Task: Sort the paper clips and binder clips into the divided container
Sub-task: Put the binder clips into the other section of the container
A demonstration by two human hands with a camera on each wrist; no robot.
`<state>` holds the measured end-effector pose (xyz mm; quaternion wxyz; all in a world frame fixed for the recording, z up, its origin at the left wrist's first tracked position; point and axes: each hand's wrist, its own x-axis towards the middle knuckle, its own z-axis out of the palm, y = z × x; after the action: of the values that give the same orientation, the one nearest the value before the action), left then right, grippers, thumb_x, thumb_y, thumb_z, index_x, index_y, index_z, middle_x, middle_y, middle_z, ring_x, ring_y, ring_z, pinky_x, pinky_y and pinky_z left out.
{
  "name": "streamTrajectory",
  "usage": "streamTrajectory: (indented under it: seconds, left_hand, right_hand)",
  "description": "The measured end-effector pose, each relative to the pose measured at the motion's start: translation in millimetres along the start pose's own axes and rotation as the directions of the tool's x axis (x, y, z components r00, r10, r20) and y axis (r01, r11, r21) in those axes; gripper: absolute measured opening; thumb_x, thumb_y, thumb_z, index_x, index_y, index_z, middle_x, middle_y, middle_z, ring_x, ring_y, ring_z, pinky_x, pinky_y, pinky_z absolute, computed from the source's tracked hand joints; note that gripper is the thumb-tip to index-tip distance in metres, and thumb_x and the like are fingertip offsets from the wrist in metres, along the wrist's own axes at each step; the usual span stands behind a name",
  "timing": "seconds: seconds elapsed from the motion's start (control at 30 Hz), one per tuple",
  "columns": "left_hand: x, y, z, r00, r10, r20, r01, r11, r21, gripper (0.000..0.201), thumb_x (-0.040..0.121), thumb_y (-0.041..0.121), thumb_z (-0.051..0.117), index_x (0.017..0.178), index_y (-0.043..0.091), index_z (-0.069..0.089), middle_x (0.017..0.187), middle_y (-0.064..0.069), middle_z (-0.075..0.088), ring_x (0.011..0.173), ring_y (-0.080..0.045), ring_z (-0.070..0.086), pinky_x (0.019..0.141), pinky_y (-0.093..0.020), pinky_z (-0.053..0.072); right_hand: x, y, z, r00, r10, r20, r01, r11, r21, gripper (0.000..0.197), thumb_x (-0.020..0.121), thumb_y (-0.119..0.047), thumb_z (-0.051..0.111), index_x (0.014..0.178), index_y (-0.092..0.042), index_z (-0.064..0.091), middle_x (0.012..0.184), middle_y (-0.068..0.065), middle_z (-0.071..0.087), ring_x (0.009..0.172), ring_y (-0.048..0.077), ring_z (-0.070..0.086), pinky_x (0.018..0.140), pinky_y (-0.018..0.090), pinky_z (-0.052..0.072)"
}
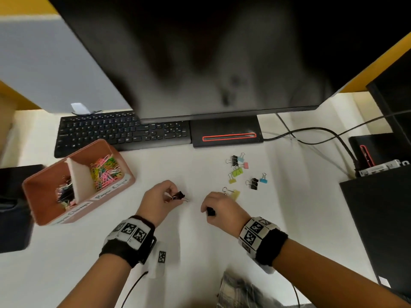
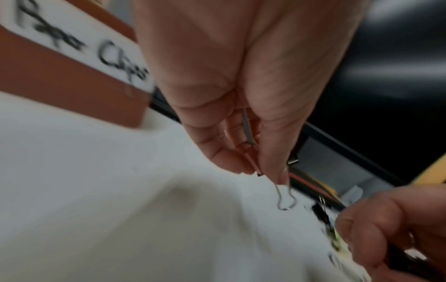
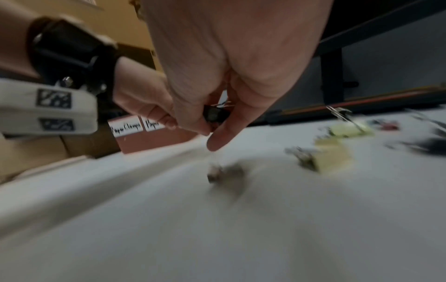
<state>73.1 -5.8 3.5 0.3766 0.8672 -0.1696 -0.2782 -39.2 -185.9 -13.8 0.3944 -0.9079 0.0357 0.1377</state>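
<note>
My left hand [image 1: 165, 196] pinches a black binder clip [image 1: 179, 195] just above the white desk; its wire handle [image 2: 286, 199] hangs below my fingertips. My right hand [image 1: 219, 207] holds another black binder clip [image 1: 210, 211], seen between thumb and fingers [image 3: 214, 114]. A pink divided container [image 1: 44, 210] sits at the left, with coloured paper clips [image 1: 106, 171] in its right section and binder clips [image 1: 65, 193] in its left. Several loose binder clips [image 1: 239, 171] lie right of centre, and a yellow one [image 1: 234, 194] lies just beyond my right hand.
A black keyboard [image 1: 120, 132] and a monitor stand [image 1: 225, 134] lie behind the work area, under a large monitor [image 1: 200, 52]. Cables [image 1: 311, 132] run to the right. Black boxes stand at the left [image 1: 13, 207] and right [image 1: 378, 218] edges.
</note>
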Motion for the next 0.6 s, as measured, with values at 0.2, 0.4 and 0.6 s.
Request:
streamTrajectory:
  seconds: [0.2, 0.4, 0.6]
  left_hand:
    - [-62.2, -38.7, -117.9, 0.951, -0.123, -0.285, 0.126, 0.992, -0.006, 0.025, 0.071, 0.010, 0.077, 0.076, 0.017, 0.053, 0.082, -0.004, 0.067, 0.069, -0.022, 0.065, 0.059, -0.019, 0.044]
    - [-68.9, -80.8, -206.2, 0.828, -0.240, -0.506, 0.256, 0.966, -0.040, 0.032, 0.066, 0.007, 0.079, 0.084, 0.008, 0.054, 0.078, -0.006, 0.063, 0.065, -0.015, 0.057, 0.055, -0.004, 0.040]
    - [-56.7, -95.0, -224.7, 0.898, -0.264, -0.352, 0.303, 0.951, 0.059, 0.052, 0.073, 0.002, 0.069, 0.122, 0.006, 0.052, 0.117, -0.012, 0.064, 0.103, -0.024, 0.062, 0.090, -0.030, 0.046]
  right_hand:
    - [57.2, -112.7, 3.2, 0.965, -0.247, -0.089, 0.255, 0.963, 0.084, 0.019, 0.073, -0.001, 0.062, 0.087, -0.013, 0.067, 0.094, 0.002, 0.064, 0.085, 0.015, 0.059, 0.085, 0.015, 0.039]
    - [139.4, -236.6, 48.8, 0.902, -0.425, -0.071, 0.431, 0.892, 0.135, 0.022, 0.073, -0.003, 0.066, 0.092, -0.014, 0.065, 0.099, 0.004, 0.062, 0.092, 0.017, 0.057, 0.084, 0.026, 0.048]
    - [183.2, -265.3, 81.8, 0.972, -0.232, 0.044, 0.220, 0.959, 0.181, 0.048, 0.080, -0.027, 0.069, 0.123, -0.022, 0.047, 0.126, 0.003, 0.049, 0.106, 0.020, 0.056, 0.094, 0.041, 0.049]
